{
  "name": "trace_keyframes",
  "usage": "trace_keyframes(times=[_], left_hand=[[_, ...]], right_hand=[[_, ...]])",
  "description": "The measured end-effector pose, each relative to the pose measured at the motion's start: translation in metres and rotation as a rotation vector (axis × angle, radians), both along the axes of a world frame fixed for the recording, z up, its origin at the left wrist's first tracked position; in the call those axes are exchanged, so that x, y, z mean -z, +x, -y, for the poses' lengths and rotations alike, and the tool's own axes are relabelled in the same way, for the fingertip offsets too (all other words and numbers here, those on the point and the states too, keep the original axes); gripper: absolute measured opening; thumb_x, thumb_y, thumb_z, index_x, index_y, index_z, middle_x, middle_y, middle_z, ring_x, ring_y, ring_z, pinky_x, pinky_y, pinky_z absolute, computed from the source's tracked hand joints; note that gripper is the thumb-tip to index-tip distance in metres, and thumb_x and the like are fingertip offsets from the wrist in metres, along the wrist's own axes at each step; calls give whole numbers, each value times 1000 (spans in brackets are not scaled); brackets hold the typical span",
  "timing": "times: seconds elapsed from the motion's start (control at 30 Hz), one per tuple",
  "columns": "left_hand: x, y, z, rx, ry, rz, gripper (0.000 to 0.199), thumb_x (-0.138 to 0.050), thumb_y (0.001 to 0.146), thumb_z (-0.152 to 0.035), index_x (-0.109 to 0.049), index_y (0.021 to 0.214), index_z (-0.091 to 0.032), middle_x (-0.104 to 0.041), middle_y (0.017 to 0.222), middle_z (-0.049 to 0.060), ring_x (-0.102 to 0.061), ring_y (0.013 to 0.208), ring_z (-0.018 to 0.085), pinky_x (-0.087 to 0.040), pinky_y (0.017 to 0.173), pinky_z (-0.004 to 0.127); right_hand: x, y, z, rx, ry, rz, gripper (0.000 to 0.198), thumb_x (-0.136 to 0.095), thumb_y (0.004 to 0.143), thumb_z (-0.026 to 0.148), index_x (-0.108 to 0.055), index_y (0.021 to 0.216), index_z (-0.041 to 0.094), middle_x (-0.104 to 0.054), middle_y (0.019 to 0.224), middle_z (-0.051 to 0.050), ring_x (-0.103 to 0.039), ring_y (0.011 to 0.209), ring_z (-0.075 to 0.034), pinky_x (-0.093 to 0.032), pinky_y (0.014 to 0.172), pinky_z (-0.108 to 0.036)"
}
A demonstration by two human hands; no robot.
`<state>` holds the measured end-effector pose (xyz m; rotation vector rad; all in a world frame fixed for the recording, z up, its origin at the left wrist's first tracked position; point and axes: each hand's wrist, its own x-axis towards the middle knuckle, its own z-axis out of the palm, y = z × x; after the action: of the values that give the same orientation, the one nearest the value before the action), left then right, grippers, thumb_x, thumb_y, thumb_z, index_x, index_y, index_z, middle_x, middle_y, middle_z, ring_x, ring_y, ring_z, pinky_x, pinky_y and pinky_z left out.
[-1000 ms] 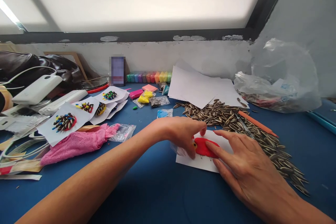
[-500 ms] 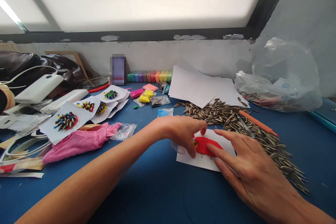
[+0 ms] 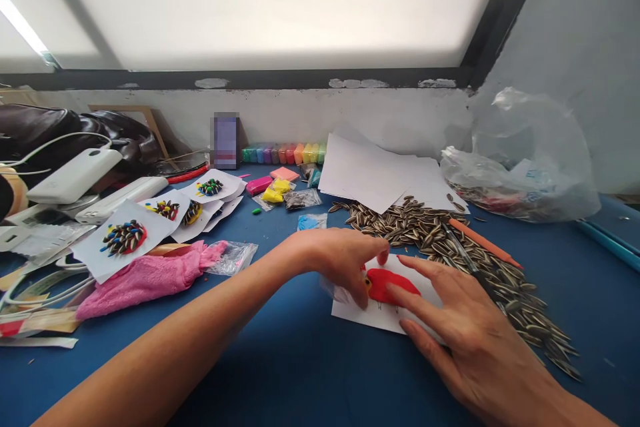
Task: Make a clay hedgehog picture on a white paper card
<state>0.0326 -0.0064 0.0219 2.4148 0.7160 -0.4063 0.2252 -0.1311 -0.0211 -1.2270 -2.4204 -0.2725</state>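
A flattened red clay shape (image 3: 393,285) with a small yellow eye-like spot at its left end lies on a white sheet of paper (image 3: 350,313). Thin drawn legs show below it. My left hand (image 3: 345,260) arches over the sheet's left side, thumb and forefinger apart around the shape's left end; its other fingers are hidden. Clear plastic (image 3: 334,288) shows under that hand. With fingers spread, my right hand (image 3: 457,310) presses its forefinger on the red clay, while its thumb rests near the paper's lower edge.
Sunflower seeds (image 3: 410,220) spread behind and right of the paper, with an orange pen (image 3: 485,242) on them. White sheets (image 3: 370,170), clay packets (image 3: 303,199) and a phone (image 3: 226,140) stand farther back. Seed-covered clay pieces (image 3: 124,238) and a pink cloth (image 3: 150,280) lie left.
The view has tilted slightly up and shifted, so everything sits a little lower and most things farther left. Both hands keep nearly the same places on the paper and clay.
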Motion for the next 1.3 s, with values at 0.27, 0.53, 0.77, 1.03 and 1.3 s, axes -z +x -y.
trace_keyframes(times=[0.27,0.53,0.77,1.03,1.3], left_hand=[[-23,-17,-12,-123,32,238,45,-61,83,-52,-61,115,-20,-64,96,4,-56,75,13,-42,64,25],[18,-15,-28,-623,-250,591,34,-49,95,-41,-65,89,-13,-41,54,-4,-33,44,6,-24,45,22],[36,-12,-35,-701,-541,810,18,-58,90,-25,-62,102,-12,-56,66,-2,-50,56,8,-40,56,23],[45,-14,-40,-771,-681,949,22,-73,75,-12,-61,94,-10,-65,72,1,-62,60,9,-50,62,25],[36,-6,-29,-736,-743,964,17,-73,77,-16,-65,90,-11,-67,74,2,-62,57,8,-52,61,26]], right_hand=[[-7,17,-8,199,-22,-252,10,-54,90,20,-57,81,22,-63,72,-1,-62,65,-17,-50,57,-30],[-8,16,-7,180,-145,-387,12,-58,89,27,-66,81,24,-70,77,0,-66,70,-17,-52,60,-29],[-7,21,-10,227,-210,-449,20,-57,91,36,-72,82,27,-74,82,1,-69,74,-18,-54,64,-30],[-4,25,-11,292,-235,-420,19,-58,87,37,-72,79,26,-74,78,0,-68,65,-18,-51,57,-31],[-8,30,-20,412,-96,-388,24,-52,86,40,-72,89,26,-75,89,-4,-70,76,-25,-49,59,-35]])
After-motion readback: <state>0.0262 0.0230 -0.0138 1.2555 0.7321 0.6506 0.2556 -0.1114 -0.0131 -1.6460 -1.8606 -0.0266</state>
